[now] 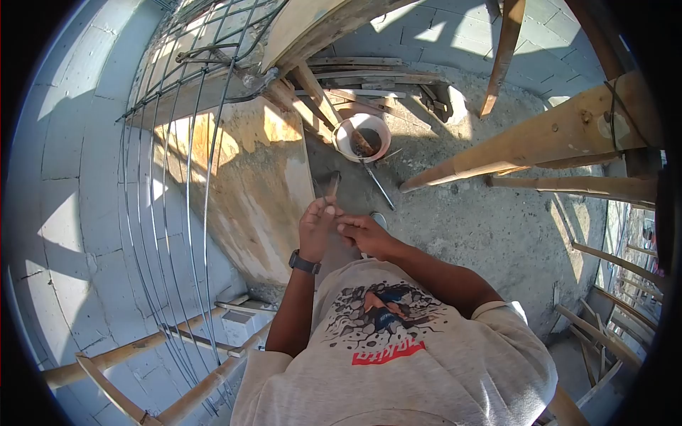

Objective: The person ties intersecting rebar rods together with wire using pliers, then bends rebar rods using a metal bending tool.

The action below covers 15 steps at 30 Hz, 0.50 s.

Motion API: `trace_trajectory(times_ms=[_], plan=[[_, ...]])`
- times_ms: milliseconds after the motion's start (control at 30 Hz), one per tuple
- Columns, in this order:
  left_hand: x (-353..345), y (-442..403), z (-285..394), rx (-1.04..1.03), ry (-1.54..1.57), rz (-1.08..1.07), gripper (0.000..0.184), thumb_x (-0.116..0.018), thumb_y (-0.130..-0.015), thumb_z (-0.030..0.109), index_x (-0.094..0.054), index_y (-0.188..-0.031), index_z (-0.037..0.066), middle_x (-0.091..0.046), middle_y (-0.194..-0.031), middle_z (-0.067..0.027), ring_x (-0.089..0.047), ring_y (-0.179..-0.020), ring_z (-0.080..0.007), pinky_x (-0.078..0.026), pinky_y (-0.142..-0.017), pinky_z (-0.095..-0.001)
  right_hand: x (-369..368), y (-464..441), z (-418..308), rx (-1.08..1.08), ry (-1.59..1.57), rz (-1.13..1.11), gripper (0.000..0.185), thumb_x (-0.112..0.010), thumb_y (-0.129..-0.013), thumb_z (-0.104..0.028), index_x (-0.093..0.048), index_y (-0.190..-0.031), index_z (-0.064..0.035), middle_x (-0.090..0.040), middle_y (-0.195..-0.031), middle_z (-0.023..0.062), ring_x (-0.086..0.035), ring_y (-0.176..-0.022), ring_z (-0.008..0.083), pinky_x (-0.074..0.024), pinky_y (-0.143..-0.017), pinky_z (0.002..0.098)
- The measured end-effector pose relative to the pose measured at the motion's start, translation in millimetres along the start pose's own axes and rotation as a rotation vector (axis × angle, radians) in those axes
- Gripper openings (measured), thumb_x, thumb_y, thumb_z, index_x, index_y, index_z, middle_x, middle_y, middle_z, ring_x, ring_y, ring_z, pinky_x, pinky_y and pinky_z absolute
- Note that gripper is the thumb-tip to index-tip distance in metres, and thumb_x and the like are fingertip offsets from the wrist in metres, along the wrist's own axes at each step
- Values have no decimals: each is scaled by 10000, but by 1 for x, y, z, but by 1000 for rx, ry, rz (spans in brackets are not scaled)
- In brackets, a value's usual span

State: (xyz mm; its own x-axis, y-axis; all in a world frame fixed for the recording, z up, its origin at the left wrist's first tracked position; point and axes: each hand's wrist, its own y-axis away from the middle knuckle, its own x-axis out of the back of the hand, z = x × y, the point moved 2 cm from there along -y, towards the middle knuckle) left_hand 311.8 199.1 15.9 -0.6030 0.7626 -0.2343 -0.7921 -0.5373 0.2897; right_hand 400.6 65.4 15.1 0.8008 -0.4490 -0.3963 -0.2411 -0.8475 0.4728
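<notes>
My left hand (315, 227), with a dark watch (305, 262) on the wrist, is raised in front of my body with its fingers pinched together. My right hand (365, 233) meets it from the right, fingers also closed. Whatever lies between the fingertips is too small and blurred to make out. Just beyond the left fingertips shows a narrow brownish piece (332, 186) with a dark end; I cannot tell whether it is held or lies behind. A wooden panel (249, 192) stands close to the left hand.
A whitish bucket (386, 136) with dark contents stands ahead, a metal bar (378, 186) leaning by it. Long steel rods (190, 184) run down the left before a block wall (67, 234). Wooden poles (526, 142) slant at the right. Timber (362, 74) is piled behind the bucket.
</notes>
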Motion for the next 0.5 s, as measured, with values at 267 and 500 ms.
trace_trajectory(times_ms=[267,500], plan=[[35,-5,-20,73,7,-14,291,-629,-1037,65,-621,-1319,-7,-730,-1116,-85,-691,-970,-144,-558,-843,-281,-12,-11,-3,-367,-491,-36,157,-534,-1086,-241,-620,-1134,-119,-443,-705,-80,-316,-540,33,-231,-452,207],[79,-21,-29,229,236,172,245,-631,-1058,181,-672,-1224,5,-670,-937,-35,-651,-844,-122,-552,-767,-271,-22,-49,10,-243,199,-16,276,-575,-1079,-322,-673,-971,-87,-587,-734,-35,-518,-588,84,-405,-510,255]])
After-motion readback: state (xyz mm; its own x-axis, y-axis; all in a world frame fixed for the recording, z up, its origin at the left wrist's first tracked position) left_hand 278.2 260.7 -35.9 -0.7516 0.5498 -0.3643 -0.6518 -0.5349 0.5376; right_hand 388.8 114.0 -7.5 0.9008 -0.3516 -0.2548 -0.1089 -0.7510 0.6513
